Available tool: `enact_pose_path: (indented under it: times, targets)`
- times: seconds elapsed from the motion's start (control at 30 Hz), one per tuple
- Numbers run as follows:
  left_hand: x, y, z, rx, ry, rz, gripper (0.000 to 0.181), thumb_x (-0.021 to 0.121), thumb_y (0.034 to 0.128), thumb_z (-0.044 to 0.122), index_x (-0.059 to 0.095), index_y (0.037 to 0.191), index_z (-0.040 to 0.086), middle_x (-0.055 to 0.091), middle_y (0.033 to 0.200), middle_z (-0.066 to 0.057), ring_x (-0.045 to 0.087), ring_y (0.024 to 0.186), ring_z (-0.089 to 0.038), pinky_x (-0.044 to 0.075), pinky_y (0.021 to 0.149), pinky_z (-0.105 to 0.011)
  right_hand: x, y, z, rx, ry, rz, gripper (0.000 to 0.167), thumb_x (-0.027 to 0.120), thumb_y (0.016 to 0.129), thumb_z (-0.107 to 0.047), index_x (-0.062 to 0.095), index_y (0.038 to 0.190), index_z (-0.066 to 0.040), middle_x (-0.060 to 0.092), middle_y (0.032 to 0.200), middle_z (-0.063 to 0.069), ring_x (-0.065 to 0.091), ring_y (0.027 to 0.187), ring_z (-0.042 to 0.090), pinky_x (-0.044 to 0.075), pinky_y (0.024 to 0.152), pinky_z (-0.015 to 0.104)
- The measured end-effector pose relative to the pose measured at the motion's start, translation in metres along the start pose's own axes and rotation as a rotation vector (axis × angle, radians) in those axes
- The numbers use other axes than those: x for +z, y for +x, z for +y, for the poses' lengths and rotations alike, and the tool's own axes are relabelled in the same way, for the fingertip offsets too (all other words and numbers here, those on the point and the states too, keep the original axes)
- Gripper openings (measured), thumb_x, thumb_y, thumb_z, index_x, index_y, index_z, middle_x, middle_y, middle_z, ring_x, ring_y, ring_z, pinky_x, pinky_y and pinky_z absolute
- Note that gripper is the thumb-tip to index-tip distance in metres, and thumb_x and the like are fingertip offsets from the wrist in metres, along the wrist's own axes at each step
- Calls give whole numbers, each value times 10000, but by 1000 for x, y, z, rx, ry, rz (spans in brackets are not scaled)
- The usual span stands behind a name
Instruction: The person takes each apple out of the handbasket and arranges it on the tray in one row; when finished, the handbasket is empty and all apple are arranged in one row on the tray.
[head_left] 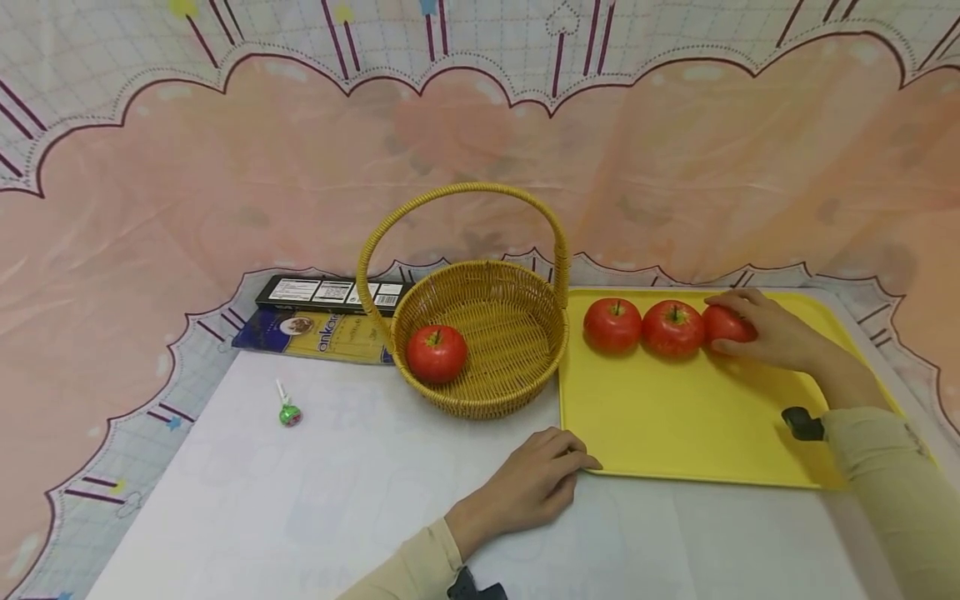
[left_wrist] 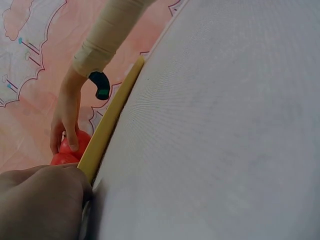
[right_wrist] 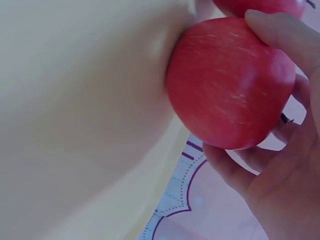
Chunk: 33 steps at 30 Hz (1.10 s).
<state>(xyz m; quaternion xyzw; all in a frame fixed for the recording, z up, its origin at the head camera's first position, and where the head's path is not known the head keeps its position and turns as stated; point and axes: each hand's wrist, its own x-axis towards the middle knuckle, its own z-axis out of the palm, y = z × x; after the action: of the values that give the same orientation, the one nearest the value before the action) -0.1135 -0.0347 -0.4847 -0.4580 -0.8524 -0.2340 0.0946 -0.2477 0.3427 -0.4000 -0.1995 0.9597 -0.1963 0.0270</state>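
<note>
On the yellow tray [head_left: 675, 425] three red apples stand in a row along the far side. My right hand [head_left: 768, 329] grips the rightmost apple [head_left: 726, 325], which still sits on the tray. The right wrist view shows thumb and fingers curled round this apple [right_wrist: 230, 82]. At the tray's near left corner, my left hand [head_left: 528, 483] holds the rim with bent fingers; its fingertips are partly hidden in the left wrist view. A wicker basket [head_left: 517, 392] with a tall handle stands left of the tray, with one red apple [head_left: 437, 354] inside.
Behind and left of the basket lie a dark flat box [head_left: 330, 292] and a blue-and-yellow pasta packet [head_left: 315, 333]. A green-wrapped lollipop [head_left: 288, 412] rests on the white table [head_left: 360, 467]. A patterned cloth [head_left: 300, 183] hangs behind.
</note>
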Motion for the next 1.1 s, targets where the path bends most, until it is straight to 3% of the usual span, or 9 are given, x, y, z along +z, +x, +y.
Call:
enact_pose_path:
  times: [0.3,0.6,0.87,1.0,1.1]
  targets:
    - [-1,0,-1,4,-4,-2,307,513,900,104,632,1149,241,549,1069,93,486,1029,-40,421,954,-206,2,2,2,-25,-7,35,660,713,825,-321,423,1358,-62,350,1306,284,457,1068,478,403,851,680]
    - [-1,-3,-2,-13,-10,20,306,519,894,96,634,1141,234,550,1068,96,487,1036,-38,414,968,-206,1,3,-7,-22,11,61,664,690,836,-303,403,1391,-80,305,1405,270,331,1220,494,320,932,726]
    - [2,-3,-3,2,7,34,307,529,886,99,629,1143,232,551,1069,93,490,1052,-47,410,973,-208,11,11,-24,-200,0,292,364,679,831,-95,585,1182,-70,487,1259,183,449,1130,385,400,903,604]
    - [3,-1,-3,14,12,34,301,529,884,98,633,1137,224,549,1062,88,490,1052,-52,406,981,-210,13,16,-39,-276,12,312,293,688,806,-36,621,1091,-51,524,1208,157,460,1145,363,396,937,600]
    - [4,0,-2,19,15,36,295,531,883,97,642,1128,220,548,1048,85,492,1048,-63,367,1060,-262,15,18,-53,-303,6,288,290,695,804,-44,624,1085,-65,563,1161,105,496,1112,307,427,929,559]
